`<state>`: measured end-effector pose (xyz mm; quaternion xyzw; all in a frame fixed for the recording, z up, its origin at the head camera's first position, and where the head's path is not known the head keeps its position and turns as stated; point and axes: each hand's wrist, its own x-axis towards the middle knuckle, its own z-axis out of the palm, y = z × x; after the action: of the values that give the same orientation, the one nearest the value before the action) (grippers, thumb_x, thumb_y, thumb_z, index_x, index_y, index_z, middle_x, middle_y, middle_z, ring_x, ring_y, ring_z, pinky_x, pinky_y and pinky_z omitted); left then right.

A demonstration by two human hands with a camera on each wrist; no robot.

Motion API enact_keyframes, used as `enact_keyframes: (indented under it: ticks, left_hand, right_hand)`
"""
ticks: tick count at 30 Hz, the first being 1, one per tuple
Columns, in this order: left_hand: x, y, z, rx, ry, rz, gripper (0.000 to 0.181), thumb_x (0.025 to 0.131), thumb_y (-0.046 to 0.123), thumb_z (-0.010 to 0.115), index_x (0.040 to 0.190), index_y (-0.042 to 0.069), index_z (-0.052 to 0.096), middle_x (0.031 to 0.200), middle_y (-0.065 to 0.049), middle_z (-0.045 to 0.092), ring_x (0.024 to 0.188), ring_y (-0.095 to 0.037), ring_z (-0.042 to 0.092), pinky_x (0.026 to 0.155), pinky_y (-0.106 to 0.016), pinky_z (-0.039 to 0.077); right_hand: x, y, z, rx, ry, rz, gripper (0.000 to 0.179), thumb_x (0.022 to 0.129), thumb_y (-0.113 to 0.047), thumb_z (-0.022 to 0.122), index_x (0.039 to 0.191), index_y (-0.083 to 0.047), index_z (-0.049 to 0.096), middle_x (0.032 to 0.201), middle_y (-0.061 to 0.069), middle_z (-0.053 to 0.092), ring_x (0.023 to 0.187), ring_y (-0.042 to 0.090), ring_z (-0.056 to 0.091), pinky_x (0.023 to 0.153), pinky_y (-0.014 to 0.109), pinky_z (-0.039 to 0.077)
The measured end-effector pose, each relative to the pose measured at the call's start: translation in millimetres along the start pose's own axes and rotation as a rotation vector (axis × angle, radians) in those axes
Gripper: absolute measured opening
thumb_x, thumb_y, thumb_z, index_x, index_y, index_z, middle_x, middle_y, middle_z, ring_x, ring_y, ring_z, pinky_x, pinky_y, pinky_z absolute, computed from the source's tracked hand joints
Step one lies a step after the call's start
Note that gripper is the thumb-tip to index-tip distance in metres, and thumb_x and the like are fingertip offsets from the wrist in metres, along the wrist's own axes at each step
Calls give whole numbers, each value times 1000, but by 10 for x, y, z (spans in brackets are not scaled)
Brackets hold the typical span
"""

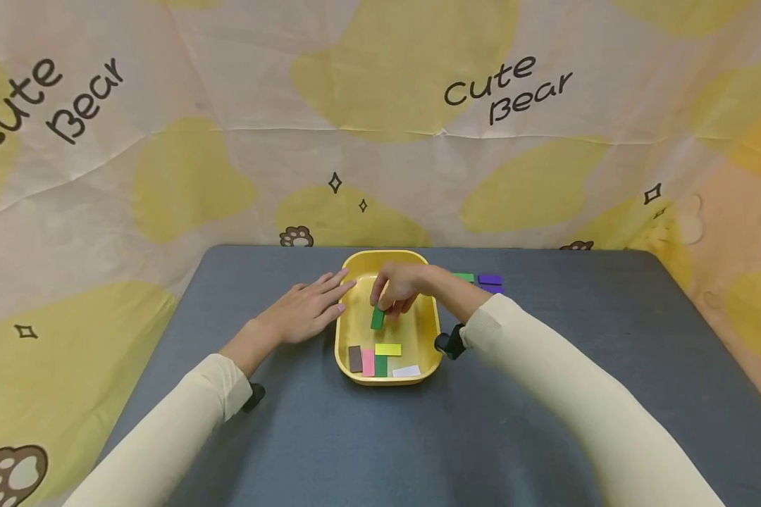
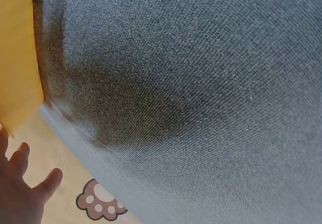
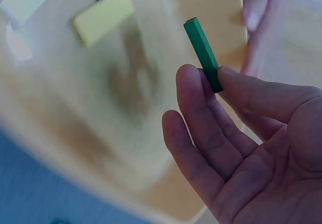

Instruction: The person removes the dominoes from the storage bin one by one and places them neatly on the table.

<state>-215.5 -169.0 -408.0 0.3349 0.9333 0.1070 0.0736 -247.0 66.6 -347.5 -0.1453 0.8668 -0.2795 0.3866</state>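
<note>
A dark green block (image 1: pixel 377 318) is pinched between the thumb and fingers of my right hand (image 1: pixel 401 283), over the yellow tray (image 1: pixel 436 331). In the right wrist view the thin green block (image 3: pixel 204 55) sticks up from the fingertips. My left hand (image 1: pixel 307 308) lies with straight fingers at the tray's left rim. At the tray's near end are a brown block (image 1: pixel 355 359), a pink block (image 1: pixel 368 362), another green block (image 1: pixel 381 366), a yellow block (image 1: pixel 388 349) and a white block (image 1: pixel 406 371).
Beyond the tray's right side, a lighter green block (image 1: pixel 463 277) and purple blocks (image 1: pixel 490 279) lie on the grey table (image 1: pixel 583 331), partly behind my right forearm. A printed cloth (image 1: pixel 380 84) hangs behind the table.
</note>
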Motion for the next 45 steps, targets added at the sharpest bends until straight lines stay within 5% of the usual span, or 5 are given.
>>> enact_keyframes:
  ticks: [18,24,45]
  left_hand:
    - [-15,22,-14,-10,1,-7,56,108,39,37,160,21,25,166,-4,14,149,-37,21,111,-62,25]
    - [-20,20,-5,-13,6,-4,56,108,38,38,160,21,26,166,-4,15,149,-36,20,111,-63,25]
    - [-7,28,-18,-8,3,-3,56,108,39,38,159,21,26,166,-4,15,149,-35,20,111,-62,26]
  right_hand:
    - [-555,766,-656,112,121,4,20,99,-3,57,117,7,56,90,14,75,81,24,73,73,36,53]
    - [-698,1048,-692,135,159,28,24,99,0,57,120,11,54,97,21,73,78,23,73,72,35,56]
    - [-855,1724,-616,151,187,98,20,101,-6,56,115,8,56,89,11,75,74,17,73,68,35,51]
